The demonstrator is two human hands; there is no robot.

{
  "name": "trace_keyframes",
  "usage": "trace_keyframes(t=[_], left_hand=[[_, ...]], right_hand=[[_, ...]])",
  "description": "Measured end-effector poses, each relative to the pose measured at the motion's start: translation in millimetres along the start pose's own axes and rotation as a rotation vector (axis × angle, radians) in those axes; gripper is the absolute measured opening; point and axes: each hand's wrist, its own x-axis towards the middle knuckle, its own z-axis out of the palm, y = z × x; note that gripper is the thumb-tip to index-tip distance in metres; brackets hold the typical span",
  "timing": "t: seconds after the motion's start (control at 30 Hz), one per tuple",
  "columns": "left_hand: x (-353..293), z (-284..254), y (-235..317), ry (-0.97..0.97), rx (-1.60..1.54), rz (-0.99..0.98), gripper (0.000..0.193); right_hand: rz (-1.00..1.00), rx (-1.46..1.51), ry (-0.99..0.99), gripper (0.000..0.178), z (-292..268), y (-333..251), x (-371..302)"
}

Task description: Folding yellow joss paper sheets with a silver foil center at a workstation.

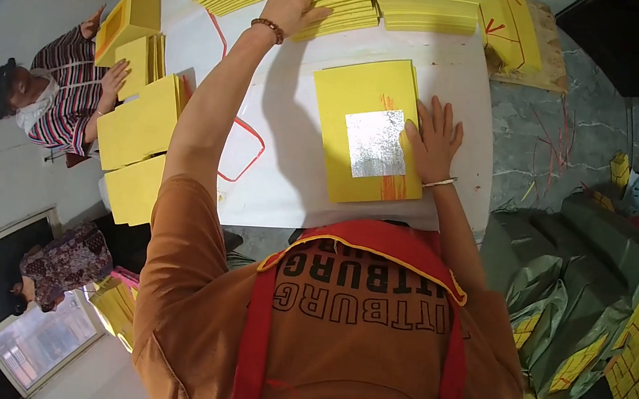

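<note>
My left hand (297,8) lies loosely spread on the far yellow stack (351,4), my right hand (434,138) open against the yellow paper (364,97) on the white table (280,185), neither visibly gripping — a light touch should avoid creases

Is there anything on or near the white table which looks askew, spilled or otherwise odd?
Mildly, yes. Thin red strands lie scattered on the floor right of the table, like dropped scraps. The yellow card by the right hand sits at a slight slant, and its silver square looks patchy, though that may be normal.
</note>
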Motion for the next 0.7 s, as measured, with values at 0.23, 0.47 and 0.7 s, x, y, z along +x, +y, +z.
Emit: trace_keyframes(t=[0.23, 0.47, 0.7], left_hand=[[3, -9, 3, 0.022, 0.008, 0.106, 0.053], [2, -12, 14, 0.05, 0.126, 0.068, 0.062], [5, -20, 34, 0.033, 0.252, 0.072, 0.079]], right_hand=[[-0.009, -0.008, 0.016, 0.05, -2, -1, -1], [-0.009, -0.014, 0.03, 0.05, 0, -1, -1], [-0.004, -0.011, 0.057, 0.048, 4, 0, -1]])
